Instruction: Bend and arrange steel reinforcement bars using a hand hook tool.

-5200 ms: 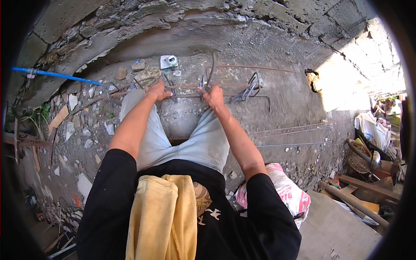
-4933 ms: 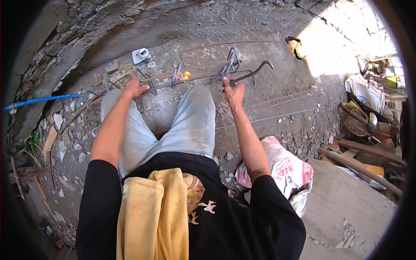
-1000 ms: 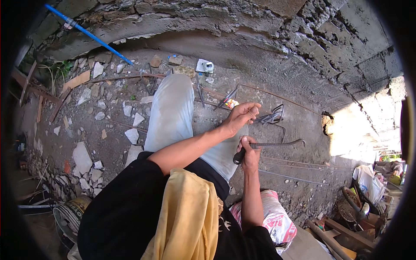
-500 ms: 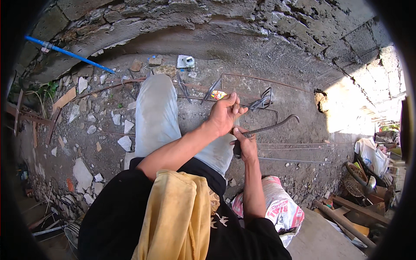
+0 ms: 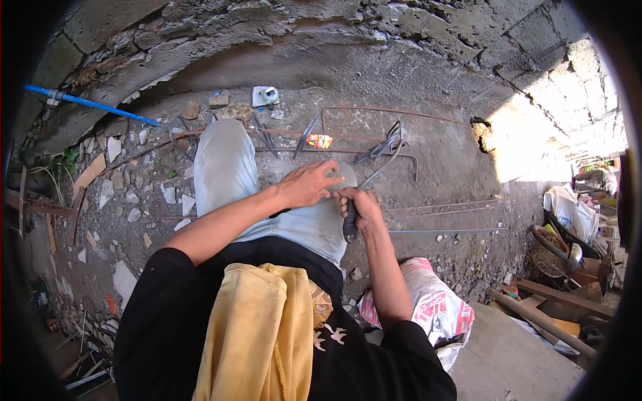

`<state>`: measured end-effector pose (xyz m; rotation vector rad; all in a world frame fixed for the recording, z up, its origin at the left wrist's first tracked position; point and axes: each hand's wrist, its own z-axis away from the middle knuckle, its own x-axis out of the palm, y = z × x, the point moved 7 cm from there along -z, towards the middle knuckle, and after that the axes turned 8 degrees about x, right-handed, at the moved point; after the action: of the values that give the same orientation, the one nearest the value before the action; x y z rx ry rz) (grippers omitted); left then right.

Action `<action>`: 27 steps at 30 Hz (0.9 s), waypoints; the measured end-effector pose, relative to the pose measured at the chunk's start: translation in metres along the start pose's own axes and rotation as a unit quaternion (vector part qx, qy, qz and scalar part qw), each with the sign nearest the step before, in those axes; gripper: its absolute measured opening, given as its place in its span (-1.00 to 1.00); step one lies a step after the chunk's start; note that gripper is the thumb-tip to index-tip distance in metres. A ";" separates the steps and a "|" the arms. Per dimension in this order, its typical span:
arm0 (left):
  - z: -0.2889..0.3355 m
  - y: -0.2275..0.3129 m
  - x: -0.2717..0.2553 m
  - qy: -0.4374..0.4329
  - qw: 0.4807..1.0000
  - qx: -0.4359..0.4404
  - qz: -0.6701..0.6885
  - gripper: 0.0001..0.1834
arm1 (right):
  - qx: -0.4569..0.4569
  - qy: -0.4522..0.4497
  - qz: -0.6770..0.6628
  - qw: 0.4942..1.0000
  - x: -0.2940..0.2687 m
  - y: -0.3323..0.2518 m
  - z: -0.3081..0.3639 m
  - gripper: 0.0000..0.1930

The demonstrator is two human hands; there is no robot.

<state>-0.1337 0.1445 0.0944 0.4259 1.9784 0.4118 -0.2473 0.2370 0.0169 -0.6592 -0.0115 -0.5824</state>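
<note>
My right hand [image 5: 361, 206] is closed around the black grip of a hooked metal bar [image 5: 384, 166], whose curved end points up and away from me. My left hand [image 5: 309, 184] hovers over my right knee, just left of the right hand, with its fingers apart and slightly bent. I cannot see anything in it. Beyond the hooked bar lies a bundle of dark bent steel loops [image 5: 378, 151] on the ground. A red and yellow wrapper [image 5: 319, 142] and dark steel strips [image 5: 306, 136] lie to the left of the loops.
Thin steel rods [image 5: 448, 230] stretch across the ground to the right. A printed sack [image 5: 435, 301] sits beside my right forearm. Broken stones [image 5: 105, 194] cover the left side, below a blue pipe [image 5: 93, 105]. A rough wall [image 5: 401, 67] rises ahead; scrap wood [image 5: 568, 297] lies right.
My left hand has come down and left, away from the right hand, and its fingers have spread. The hooked bar has swung from pointing right to pointing more away from me.
</note>
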 end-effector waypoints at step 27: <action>0.042 -0.179 -0.017 0.174 0.947 -0.181 0.199 -0.86 | -0.165 0.084 0.132 0.974 0.001 -0.071 -0.010 -0.67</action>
<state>-0.1095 -0.0163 0.0075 0.5430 2.0874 1.1551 -0.2846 0.1861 0.0500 -0.9161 0.3332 -0.3818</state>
